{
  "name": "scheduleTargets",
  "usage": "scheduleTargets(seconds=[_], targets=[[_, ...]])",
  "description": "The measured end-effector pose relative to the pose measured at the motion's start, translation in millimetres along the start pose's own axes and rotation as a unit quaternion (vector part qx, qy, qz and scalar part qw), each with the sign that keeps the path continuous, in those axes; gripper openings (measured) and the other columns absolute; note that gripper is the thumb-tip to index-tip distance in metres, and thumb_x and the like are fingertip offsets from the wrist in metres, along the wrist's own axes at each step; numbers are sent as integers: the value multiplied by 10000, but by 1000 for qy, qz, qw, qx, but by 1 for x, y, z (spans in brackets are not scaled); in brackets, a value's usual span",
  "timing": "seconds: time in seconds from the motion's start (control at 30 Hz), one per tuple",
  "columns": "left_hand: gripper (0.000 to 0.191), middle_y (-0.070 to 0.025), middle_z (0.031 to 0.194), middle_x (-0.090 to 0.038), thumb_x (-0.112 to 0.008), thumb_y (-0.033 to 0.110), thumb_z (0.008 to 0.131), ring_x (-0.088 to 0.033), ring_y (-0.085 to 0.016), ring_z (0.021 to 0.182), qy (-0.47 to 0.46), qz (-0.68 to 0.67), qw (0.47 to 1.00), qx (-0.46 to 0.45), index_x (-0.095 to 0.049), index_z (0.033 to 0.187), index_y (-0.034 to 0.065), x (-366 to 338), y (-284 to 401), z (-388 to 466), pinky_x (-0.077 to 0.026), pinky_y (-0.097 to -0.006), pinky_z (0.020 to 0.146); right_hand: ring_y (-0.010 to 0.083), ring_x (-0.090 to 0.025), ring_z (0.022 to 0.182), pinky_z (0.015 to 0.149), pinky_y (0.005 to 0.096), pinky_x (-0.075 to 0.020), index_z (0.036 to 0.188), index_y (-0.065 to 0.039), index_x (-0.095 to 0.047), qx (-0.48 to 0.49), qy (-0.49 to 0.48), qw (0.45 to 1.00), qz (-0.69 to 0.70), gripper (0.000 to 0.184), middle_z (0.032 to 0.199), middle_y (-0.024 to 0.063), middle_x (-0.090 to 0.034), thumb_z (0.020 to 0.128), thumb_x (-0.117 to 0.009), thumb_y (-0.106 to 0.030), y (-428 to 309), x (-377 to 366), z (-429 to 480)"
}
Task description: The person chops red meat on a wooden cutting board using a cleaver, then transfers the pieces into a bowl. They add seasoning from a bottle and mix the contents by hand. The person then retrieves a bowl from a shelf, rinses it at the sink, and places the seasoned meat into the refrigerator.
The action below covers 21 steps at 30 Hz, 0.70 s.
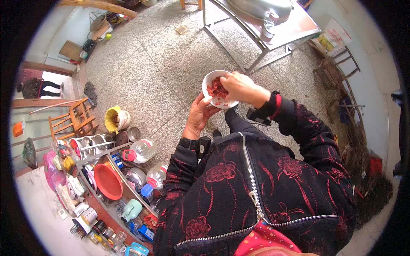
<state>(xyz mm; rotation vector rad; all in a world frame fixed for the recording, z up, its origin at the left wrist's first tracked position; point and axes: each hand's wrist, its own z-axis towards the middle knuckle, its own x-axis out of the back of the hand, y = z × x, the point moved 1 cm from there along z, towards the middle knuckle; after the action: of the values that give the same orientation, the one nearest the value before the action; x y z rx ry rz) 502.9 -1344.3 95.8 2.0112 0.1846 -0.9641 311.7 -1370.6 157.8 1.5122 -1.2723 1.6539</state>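
A white bowl (pixel 209 80) is held up over the floor in front of me, tilted a little. Chopped red pieces, food by their look, and a darker red clump (pixel 217 88) lie in it. My left hand (pixel 199 116) grips the bowl's lower left rim, thumb on top and fingers underneath. My right hand (pixel 238 88) reaches in from the right, its bent fingers at the red pieces; whether they pinch some cannot be seen.
A metal-framed table (pixel 301 32) with a large metal vessel stands ahead. At the left are a lined bucket (pixel 121 119), a wooden chair (pixel 77 118), water bottles (pixel 144 150) and a cluttered shelf with a red basin (pixel 108 181). A person (pixel 33 88) is beyond the doorway.
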Motion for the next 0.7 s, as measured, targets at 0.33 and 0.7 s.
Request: scheduleTargets(seconds=[0.33, 0.7], targets=[[486, -106, 1175, -598, -630, 231, 869, -623, -246, 1037, 39, 10, 999, -19, -486, 1304, 68, -6, 43, 84, -549, -412, 863, 337, -654, 722, 657, 411, -513, 768, -48, -686, 115, 23, 970, 214, 105, 736, 167, -652, 694, -654, -116, 68, -7, 91], [493, -119, 1195, -583, -617, 230, 875, -612, -255, 1059, 2, 35, 999, 8, -454, 1306, 56, -61, 56, 219, -527, -430, 898, 330, -640, 767, 713, 411, -504, 790, -46, -672, 18, 98, 982, 160, 150, 769, 165, -637, 723, -671, -180, 203, 70, 110]])
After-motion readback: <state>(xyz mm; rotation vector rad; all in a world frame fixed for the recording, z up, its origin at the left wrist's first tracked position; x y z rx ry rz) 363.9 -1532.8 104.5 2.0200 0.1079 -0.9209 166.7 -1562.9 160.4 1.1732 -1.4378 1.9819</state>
